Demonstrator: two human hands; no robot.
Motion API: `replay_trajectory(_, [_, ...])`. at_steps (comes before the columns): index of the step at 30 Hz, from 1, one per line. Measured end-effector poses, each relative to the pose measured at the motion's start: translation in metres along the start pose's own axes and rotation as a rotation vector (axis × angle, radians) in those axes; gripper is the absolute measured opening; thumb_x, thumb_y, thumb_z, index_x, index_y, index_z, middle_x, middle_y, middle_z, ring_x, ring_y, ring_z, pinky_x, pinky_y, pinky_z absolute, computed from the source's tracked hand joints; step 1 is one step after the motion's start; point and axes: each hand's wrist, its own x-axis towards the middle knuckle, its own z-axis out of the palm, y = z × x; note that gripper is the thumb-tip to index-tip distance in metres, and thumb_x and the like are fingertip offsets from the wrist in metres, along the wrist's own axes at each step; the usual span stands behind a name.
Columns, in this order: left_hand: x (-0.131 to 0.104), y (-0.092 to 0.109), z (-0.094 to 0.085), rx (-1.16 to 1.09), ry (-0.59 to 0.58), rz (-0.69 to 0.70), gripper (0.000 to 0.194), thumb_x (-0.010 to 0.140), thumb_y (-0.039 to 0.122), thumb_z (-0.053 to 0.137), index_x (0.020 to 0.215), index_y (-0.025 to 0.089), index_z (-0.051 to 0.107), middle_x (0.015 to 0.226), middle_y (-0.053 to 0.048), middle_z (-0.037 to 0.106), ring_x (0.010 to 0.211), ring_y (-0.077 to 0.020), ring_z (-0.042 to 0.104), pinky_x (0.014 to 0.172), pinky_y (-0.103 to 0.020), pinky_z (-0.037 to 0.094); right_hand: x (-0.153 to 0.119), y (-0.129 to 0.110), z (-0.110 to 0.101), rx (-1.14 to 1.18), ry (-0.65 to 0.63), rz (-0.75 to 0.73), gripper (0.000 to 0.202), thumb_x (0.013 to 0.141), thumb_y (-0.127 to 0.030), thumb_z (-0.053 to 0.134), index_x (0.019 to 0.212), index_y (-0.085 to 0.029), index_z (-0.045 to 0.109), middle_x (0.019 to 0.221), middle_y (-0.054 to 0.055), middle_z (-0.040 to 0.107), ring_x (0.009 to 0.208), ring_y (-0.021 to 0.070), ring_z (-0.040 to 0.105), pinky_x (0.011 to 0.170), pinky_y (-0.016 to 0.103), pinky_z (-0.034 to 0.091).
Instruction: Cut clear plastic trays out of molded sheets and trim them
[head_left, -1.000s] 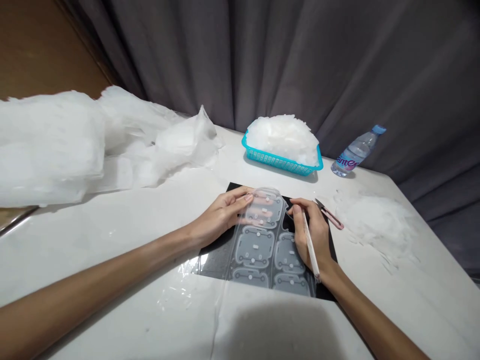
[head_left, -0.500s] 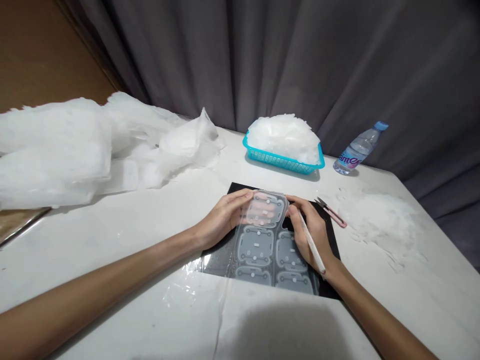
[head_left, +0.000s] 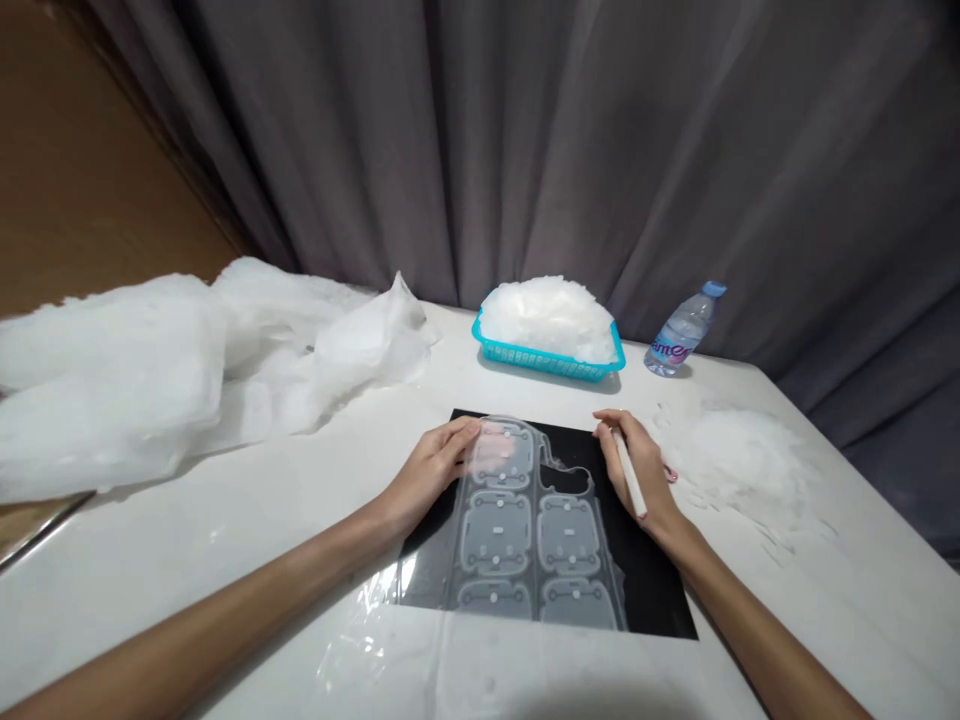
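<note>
My left hand (head_left: 444, 455) grips the upper left edge of a clear plastic sheet (head_left: 534, 560), with some fingers showing through from behind. The sheet bears rows of rounded, frosted panels, and a cut-out gap shows at its upper right. Under it lies a black mat (head_left: 651, 590). My right hand (head_left: 637, 462) is at the mat's right edge, apart from the sheet, closed around a slim white pen-shaped tool (head_left: 628, 472) whose working tip is hidden. Behind that hand, only a bit of the pink-handled thread snips (head_left: 670, 473) shows.
A turquoise basket (head_left: 544, 360) heaped with white plastic pieces (head_left: 551, 315) stands at the back. Beside it is a water bottle (head_left: 682, 335). Thin offcuts (head_left: 742, 455) lie in a pile on the right. Large bundles of whitish plastic sheets (head_left: 150, 380) cover the left side.
My right hand has drawn away from the sheet to the right, still holding the tool. The sheet's raised top has come down flatter over the mat. The view has tilted up.
</note>
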Motion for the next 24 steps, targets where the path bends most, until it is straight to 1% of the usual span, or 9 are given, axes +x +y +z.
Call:
replay_trajectory(2, [0.005,0.002,-0.007,0.162,0.067,0.065,0.043,0.097,0.056,0.061,0.106,0.015,0.072,0.108,-0.012,0.079,0.099,-0.0283,0.074,0.092,-0.040,0.057,0.001,0.002,0.003,0.000,-0.034,-0.070,0.016,0.103,-0.023,0.049,0.114,-0.019,0.061,0.099,0.009,0.069,0.095,0.0263,0.069,0.088,0.042,0.055])
replay_trajectory(4, [0.013,0.003,-0.015,0.392,0.136,0.178,0.048,0.100,0.060,0.053,0.106,0.015,0.071,0.107,-0.011,0.079,0.099,-0.0287,0.073,0.091,-0.039,0.056,0.000,-0.001,0.005,0.023,-0.113,-0.123,0.015,0.102,-0.019,0.052,0.114,-0.020,0.061,0.100,0.008,0.067,0.096,0.0245,0.067,0.089,0.040,0.056])
replay_trajectory(7, [0.026,0.004,-0.025,0.553,0.187,0.277,0.043,0.100,0.057,0.053,0.106,0.017,0.070,0.112,-0.009,0.076,0.108,-0.0286,0.068,0.100,-0.039,0.051,-0.002,-0.005,0.006,0.044,-0.221,-0.170,0.020,0.103,-0.014,0.050,0.120,-0.021,0.059,0.106,0.008,0.064,0.103,0.0241,0.065,0.093,0.040,0.055])
replay_trajectory(10, [0.044,0.007,-0.031,0.666,0.222,0.337,0.036,0.099,0.052,0.054,0.110,0.019,0.065,0.116,-0.010,0.073,0.110,-0.0281,0.068,0.102,-0.041,0.051,-0.002,-0.002,0.008,0.037,-0.218,-0.176,0.023,0.103,-0.010,0.047,0.119,-0.020,0.059,0.108,0.010,0.063,0.105,0.0258,0.063,0.094,0.044,0.055])
replay_trajectory(14, [0.090,0.027,-0.027,0.832,0.346,0.473,0.038,0.092,0.048,0.058,0.117,0.020,0.061,0.126,-0.013,0.064,0.124,-0.0316,0.060,0.113,-0.048,0.043,0.000,0.001,0.013,0.019,-0.184,-0.187,0.025,0.102,-0.007,0.044,0.117,-0.021,0.059,0.107,0.010,0.063,0.102,0.0270,0.061,0.091,0.045,0.056])
replay_trajectory(18, [0.149,0.067,-0.014,0.964,0.405,0.575,0.061,0.088,0.052,0.066,0.139,0.020,0.054,0.148,-0.016,0.052,0.142,-0.0343,0.044,0.124,-0.050,0.028,0.000,-0.001,0.016,-0.017,-0.173,-0.196,0.024,0.102,-0.007,0.045,0.114,-0.020,0.060,0.107,0.011,0.062,0.102,0.0286,0.061,0.090,0.047,0.056])
replay_trajectory(21, [0.184,0.089,-0.008,1.018,0.455,0.561,0.087,0.080,0.060,0.076,0.151,0.021,0.047,0.165,-0.018,0.034,0.153,-0.0424,0.027,0.126,-0.058,0.017,0.000,-0.002,0.016,-0.040,-0.178,-0.197,0.024,0.101,-0.006,0.044,0.113,-0.019,0.061,0.107,0.012,0.062,0.102,0.0292,0.060,0.090,0.047,0.057])
replay_trajectory(22, [0.192,0.092,-0.008,1.023,0.464,0.534,0.089,0.080,0.064,0.075,0.153,0.020,0.046,0.166,-0.020,0.033,0.154,-0.0452,0.026,0.125,-0.061,0.017,0.000,-0.002,0.015,-0.046,-0.182,-0.197,0.026,0.101,-0.006,0.044,0.114,-0.019,0.062,0.107,0.012,0.062,0.102,0.0293,0.060,0.090,0.047,0.057])
replay_trajectory(24, [0.205,0.091,-0.009,1.013,0.454,0.465,0.087,0.084,0.068,0.070,0.152,0.019,0.050,0.161,-0.023,0.043,0.149,-0.0485,0.035,0.121,-0.064,0.025,0.000,-0.001,0.015,-0.055,-0.191,-0.196,0.030,0.100,-0.003,0.043,0.117,-0.019,0.062,0.108,0.012,0.062,0.103,0.0293,0.060,0.090,0.047,0.058])
